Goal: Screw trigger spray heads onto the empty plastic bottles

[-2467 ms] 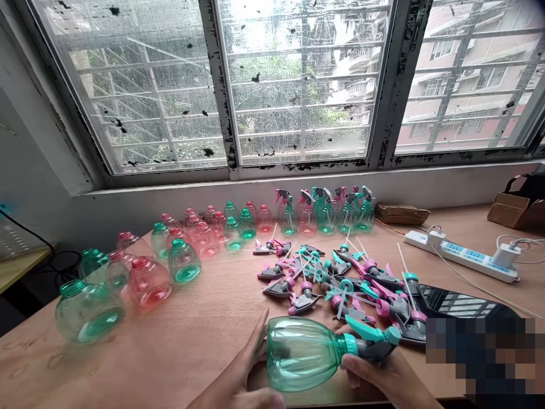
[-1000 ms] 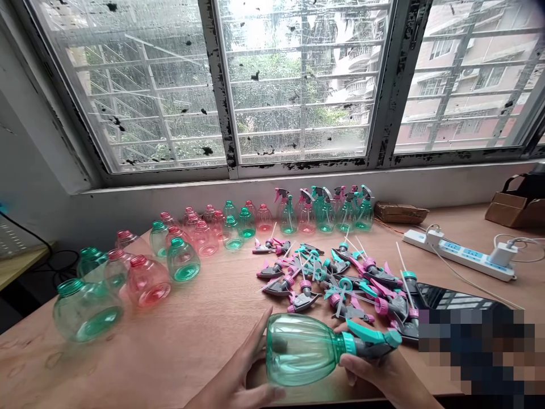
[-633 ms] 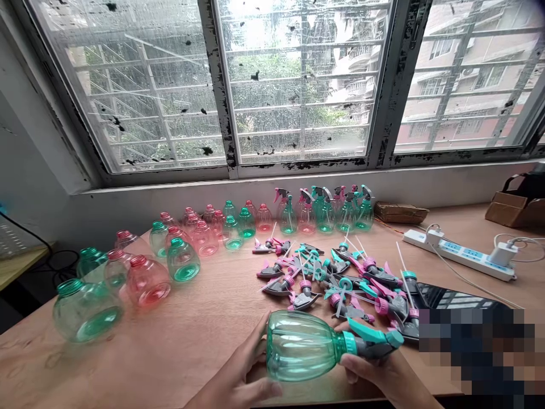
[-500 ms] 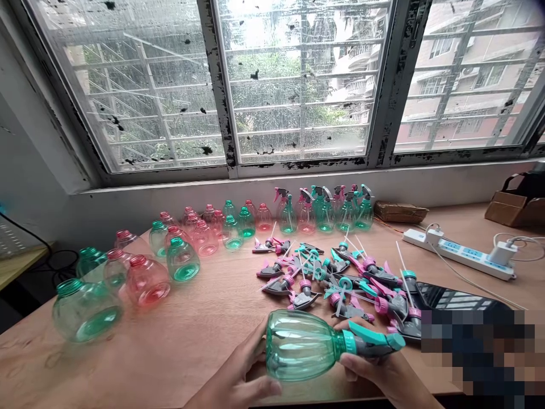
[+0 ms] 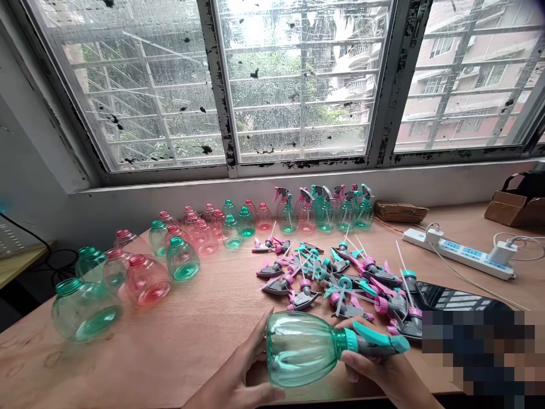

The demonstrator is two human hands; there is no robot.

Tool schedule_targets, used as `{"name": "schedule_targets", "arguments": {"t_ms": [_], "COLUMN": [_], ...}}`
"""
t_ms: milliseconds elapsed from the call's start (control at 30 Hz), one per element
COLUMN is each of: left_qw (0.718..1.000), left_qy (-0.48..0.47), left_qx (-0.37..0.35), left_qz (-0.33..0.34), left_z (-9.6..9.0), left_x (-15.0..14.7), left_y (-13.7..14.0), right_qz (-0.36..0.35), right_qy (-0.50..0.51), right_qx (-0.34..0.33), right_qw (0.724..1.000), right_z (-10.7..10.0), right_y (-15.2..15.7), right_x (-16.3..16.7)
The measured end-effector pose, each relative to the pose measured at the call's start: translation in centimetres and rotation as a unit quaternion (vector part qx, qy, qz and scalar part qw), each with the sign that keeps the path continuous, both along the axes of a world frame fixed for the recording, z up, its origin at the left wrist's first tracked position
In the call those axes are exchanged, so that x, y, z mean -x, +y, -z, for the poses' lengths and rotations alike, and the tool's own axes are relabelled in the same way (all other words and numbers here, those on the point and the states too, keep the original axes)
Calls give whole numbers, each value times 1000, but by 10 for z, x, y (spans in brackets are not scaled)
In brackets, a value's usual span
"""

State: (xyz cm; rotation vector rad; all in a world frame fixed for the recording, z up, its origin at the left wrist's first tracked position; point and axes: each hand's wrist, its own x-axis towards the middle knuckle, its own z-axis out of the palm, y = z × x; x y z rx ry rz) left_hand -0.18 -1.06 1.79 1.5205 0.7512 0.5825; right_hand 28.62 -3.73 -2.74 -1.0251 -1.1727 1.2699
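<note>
A clear green spray bottle (image 5: 300, 349) lies sideways across both hands near the table's front edge, its base to the left. My left hand (image 5: 242, 363) is curled around the base end, thumb below. At the neck, my right hand (image 5: 370, 366) grips the teal collar and grey spray head (image 5: 377, 343), with its teal trigger facing up; some of its fingers are hidden behind. Just beyond the hands lies a loose pile of pink, teal and grey spray heads (image 5: 304, 295) with thin white tubes.
Open pink and green bottles (image 5: 147, 281) stand on the left and back of the wooden table (image 5: 179, 341). Spray bottles with heads fitted (image 5: 326, 216) line the window wall. To the right are a power strip (image 5: 462, 253), a black tablet-like slab (image 5: 464, 298) and a cardboard box (image 5: 515, 201).
The held spray bottle has shifted slightly toward me and to the right, with both hands still on it. Everything else on the table stays where it was.
</note>
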Motion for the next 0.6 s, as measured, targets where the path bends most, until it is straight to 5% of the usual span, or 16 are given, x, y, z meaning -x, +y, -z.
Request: {"name": "schedule_targets", "arguments": {"t_ms": [600], "left_qw": [999], "left_qy": [-28], "left_qx": [-23], "left_qz": [20], "left_z": [4], "left_x": [-1], "left_y": [1], "right_qz": [-15], "right_qy": [1], "right_qx": [-12], "right_qw": [1000], "right_z": [-3], "right_y": [-1], "right_x": [0]}}
